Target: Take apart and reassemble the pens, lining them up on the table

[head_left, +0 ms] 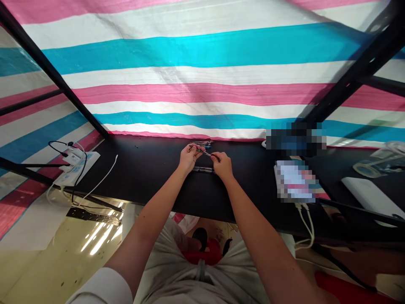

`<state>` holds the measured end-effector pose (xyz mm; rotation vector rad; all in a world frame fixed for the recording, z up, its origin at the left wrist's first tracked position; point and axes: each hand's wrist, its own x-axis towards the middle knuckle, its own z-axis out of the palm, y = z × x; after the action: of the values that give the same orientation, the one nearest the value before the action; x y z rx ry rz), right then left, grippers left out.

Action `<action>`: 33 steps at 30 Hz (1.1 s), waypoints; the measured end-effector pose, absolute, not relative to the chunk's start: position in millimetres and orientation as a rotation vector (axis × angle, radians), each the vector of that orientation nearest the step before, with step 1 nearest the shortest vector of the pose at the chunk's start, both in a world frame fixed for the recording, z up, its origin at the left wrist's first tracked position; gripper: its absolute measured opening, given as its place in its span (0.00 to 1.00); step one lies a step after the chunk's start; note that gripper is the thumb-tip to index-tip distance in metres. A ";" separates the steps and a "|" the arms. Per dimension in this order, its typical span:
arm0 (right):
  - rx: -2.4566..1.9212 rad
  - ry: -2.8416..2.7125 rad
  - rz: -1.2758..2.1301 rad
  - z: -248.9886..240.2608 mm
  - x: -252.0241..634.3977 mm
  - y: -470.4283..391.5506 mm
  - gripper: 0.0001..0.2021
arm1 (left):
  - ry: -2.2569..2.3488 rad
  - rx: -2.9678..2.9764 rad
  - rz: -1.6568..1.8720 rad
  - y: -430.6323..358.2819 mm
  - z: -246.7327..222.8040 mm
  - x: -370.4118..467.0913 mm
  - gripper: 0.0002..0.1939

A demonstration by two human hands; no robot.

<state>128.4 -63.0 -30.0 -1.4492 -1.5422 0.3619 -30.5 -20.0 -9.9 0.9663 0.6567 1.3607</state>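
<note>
A slim pen (205, 152) is held slantwise above the black desk, spanning the gap between my two hands. My left hand (189, 158) is closed round its left end. The fingers of my right hand (223, 164) pinch the other end. Just behind my hands lies a group of several pens (204, 144), side by side on the desk top. Nearer to me, a few more pens (203, 169) lie crosswise under my wrists, partly covered by my right hand. Whether the held pen is whole or in parts is too small to tell.
The black desk (152, 169) meets a striped sheet (202, 93) at its back. A white power strip (84, 169) with plugs and cables is at the left. At the right are a blurred-out device (295, 179) with cables, a white box-like object (373, 198) and clear tape (368, 169).
</note>
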 end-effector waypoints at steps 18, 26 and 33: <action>-1.369 -1.473 0.382 -26.0 127.1 -66.0 0.10 | 0.746 0.900 1.381 -17.2 -10.4 -43.3 0.16; -1.346 -1.243 0.598 -37.0 132.6 -58.7 0.13 | 0.734 1.193 1.346 -18.3 -10.8 -52.2 0.14; -1.327 -1.201 0.642 -37.7 133.6 -58.0 0.11 | 1.022 1.323 1.300 -14.4 -13.0 -53.6 0.19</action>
<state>133.6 -58.0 -37.7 -1.3273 -1.2012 0.6419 -53.6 -14.4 -13.0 1.3232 1.0224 1.2998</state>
